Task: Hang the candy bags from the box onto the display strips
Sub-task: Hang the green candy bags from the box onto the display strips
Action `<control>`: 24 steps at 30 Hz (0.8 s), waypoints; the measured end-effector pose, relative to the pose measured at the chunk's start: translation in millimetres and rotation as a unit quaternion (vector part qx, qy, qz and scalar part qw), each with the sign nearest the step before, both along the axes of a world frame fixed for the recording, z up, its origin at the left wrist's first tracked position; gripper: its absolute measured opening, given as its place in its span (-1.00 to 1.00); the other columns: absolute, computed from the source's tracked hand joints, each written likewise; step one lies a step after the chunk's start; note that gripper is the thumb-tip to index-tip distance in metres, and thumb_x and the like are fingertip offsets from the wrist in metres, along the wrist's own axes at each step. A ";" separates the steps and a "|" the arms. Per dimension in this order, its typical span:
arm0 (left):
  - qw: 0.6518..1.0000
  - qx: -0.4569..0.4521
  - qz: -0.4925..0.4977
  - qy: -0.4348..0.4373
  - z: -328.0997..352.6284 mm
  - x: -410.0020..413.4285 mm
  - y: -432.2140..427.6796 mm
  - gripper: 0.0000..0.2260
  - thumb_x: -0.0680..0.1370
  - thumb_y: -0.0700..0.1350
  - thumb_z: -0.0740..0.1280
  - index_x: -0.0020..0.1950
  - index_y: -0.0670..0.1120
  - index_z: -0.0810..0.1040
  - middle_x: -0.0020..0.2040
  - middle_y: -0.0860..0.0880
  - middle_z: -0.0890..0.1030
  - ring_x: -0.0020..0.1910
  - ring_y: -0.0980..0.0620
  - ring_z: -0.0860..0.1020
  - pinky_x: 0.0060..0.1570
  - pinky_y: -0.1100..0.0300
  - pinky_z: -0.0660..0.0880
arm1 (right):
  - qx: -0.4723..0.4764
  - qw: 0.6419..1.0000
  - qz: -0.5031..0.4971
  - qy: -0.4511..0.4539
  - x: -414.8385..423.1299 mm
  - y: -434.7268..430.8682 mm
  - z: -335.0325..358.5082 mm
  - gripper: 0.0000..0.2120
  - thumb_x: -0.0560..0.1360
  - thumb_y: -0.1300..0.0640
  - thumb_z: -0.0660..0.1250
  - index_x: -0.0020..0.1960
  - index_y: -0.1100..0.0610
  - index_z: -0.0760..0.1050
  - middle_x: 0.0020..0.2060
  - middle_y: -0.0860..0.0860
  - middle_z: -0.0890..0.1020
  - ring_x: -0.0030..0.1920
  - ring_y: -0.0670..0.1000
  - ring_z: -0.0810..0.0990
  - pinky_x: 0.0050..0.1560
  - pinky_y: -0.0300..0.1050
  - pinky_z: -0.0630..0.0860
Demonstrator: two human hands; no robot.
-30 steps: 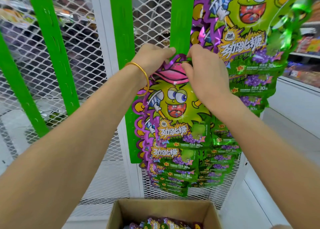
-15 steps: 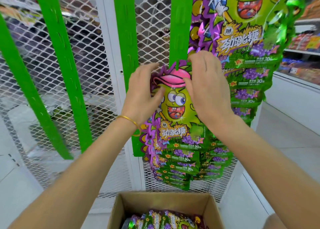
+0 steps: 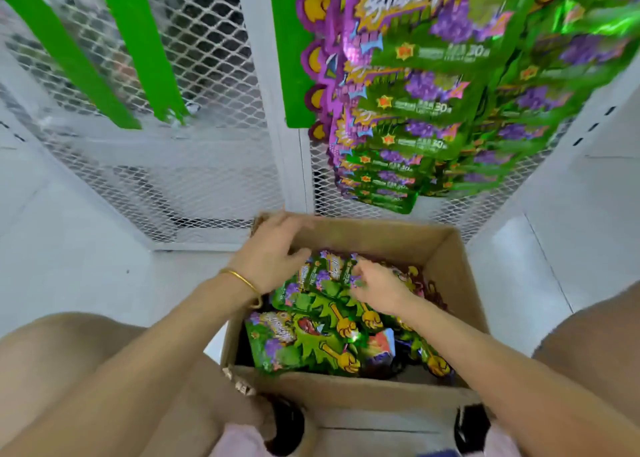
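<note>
White floor (image 3: 86,266) carries a brown cardboard box (image 3: 346,389); the left hand (image 3: 273,252) spreads its fingers wide, the right hand's (image 3: 379,285) fingers are too blurred to tell; slick green foil candy bags (image 3: 304,347) may lift clumped.

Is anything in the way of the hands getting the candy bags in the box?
No, nothing that I can see. The box is open on top, and the candy bags lie bare inside. The right hand is right at the top bags, and the left hand is over them near the far wall.
</note>
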State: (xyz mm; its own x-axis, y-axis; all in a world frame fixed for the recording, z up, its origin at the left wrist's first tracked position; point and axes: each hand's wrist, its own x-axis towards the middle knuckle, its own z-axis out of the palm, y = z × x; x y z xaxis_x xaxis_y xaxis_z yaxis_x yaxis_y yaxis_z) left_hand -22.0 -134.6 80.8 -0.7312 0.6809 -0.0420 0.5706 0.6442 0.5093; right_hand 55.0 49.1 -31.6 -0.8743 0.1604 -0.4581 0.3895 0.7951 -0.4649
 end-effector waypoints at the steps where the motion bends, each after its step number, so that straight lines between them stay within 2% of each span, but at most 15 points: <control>1: 1.000 -0.007 -0.002 -0.005 -3.7 -1.9 -1.0 -0.63 0.44 -0.17 0.31 0.24 -0.20 0.48 0.21 -0.19 0.49 0.22 -0.14 0.43 0.22 0.24 0.26 | 0.010 0.999 -0.011 -0.033 1.0 -0.8 -21.1 -0.52 0.46 0.05 0.37 0.27 0.24 0.34 0.31 0.22 0.40 0.27 0.17 0.43 0.23 -0.02 0.40; 3: 1.000 -0.013 -0.002 -0.021 -10.6 -5.2 -4.7 -0.65 0.46 -0.24 0.34 0.24 -0.20 0.47 0.22 -0.19 0.47 0.22 -0.14 0.43 0.24 0.19 0.30 | 0.063 0.996 -0.038 -0.053 4.7 2.3 -49.8 -0.36 0.45 -0.03 0.38 0.38 0.24 0.22 0.32 0.21 0.38 0.30 0.19 0.39 0.27 0.03 0.39; 5: 0.999 -0.021 0.011 -0.036 -17.0 -7.3 -9.0 -0.66 0.47 -0.24 0.33 0.25 -0.19 0.47 0.20 -0.19 0.46 0.20 -0.12 0.44 0.22 0.16 0.35 | 0.112 0.991 -0.054 -0.053 8.4 9.8 -65.5 -0.32 0.46 -0.09 0.34 0.42 0.19 0.15 0.35 0.18 0.34 0.34 0.20 0.33 0.28 0.06 0.38; 8: 0.998 -0.027 0.013 -0.054 -24.8 -7.4 -9.6 -0.68 0.48 -0.22 0.32 0.23 -0.17 0.47 0.18 -0.17 0.45 0.16 -0.09 0.46 0.17 0.20 0.36 | 0.114 0.987 -0.046 -0.102 11.1 17.3 -77.0 -0.26 0.50 -0.18 0.25 0.50 0.08 -0.01 0.46 0.15 0.16 0.41 0.25 0.20 0.27 0.15 0.34; 10: 0.997 -0.029 0.005 -0.065 -27.8 -7.1 -7.6 -0.70 0.49 -0.19 0.32 0.22 -0.16 0.47 0.15 -0.13 0.46 0.12 -0.06 0.47 0.11 0.27 0.33 | 0.142 0.982 -0.014 -0.120 10.6 15.5 -79.8 -0.30 0.53 -0.16 0.20 0.50 0.09 -0.02 0.41 0.18 0.23 0.37 0.26 0.26 0.21 0.14 0.38; 12: 0.997 -0.035 -0.005 -0.071 -30.8 -7.3 -6.1 -0.71 0.50 -0.18 0.31 0.23 -0.14 0.46 0.14 -0.11 0.45 0.10 -0.03 0.47 0.04 0.34 0.30 | 0.206 0.974 0.033 -0.090 10.8 14.1 -75.6 -0.41 0.57 -0.05 0.18 0.47 0.15 0.05 0.31 0.20 0.37 0.26 0.23 0.40 0.11 0.09 0.45; 15: 0.996 -0.045 -0.015 -0.070 -33.5 -7.7 -4.0 -0.70 0.52 -0.15 0.30 0.25 -0.12 0.45 0.14 -0.10 0.44 0.10 -0.01 0.48 0.01 0.36 0.28 | 0.281 0.952 0.108 -0.063 10.4 16.4 -57.1 -0.53 0.51 0.34 0.17 0.40 0.24 0.19 0.17 0.19 0.52 0.11 0.20 0.54 -0.05 0.02 0.50; 18: 0.995 -0.050 -0.028 -0.077 -33.4 -5.6 0.2 -0.69 0.52 -0.14 0.30 0.26 -0.11 0.43 0.16 -0.10 0.43 0.13 0.00 0.46 0.07 0.34 0.29 | 0.309 0.942 0.129 -0.027 1.7 20.8 -20.6 -0.68 0.46 0.42 0.16 0.20 0.26 0.37 0.05 0.17 0.61 0.04 0.19 0.61 -0.11 0.02 0.52; 21: 0.991 -0.073 -0.063 -0.092 -35.2 -1.1 3.8 -0.60 0.50 -0.07 0.34 0.31 -0.08 0.38 0.22 -0.09 0.39 0.22 -0.01 0.42 0.20 0.29 0.28 | 0.278 0.959 0.059 0.019 -15.0 25.6 23.1 -0.77 0.50 0.39 0.13 0.14 0.28 0.39 0.02 0.20 0.61 0.02 0.24 0.60 -0.17 0.02 0.46; 24: 0.978 -0.121 -0.120 -0.117 -38.5 4.2 6.7 -0.35 0.41 0.04 0.43 0.42 -0.03 0.24 0.34 -0.07 0.31 0.35 -0.03 0.30 0.36 0.14 0.23 | 0.113 0.986 -0.115 0.043 -24.4 43.2 49.3 -0.81 0.54 0.30 0.12 0.04 0.38 0.46 0.01 0.27 0.59 0.03 0.26 0.56 -0.12 -0.01 0.43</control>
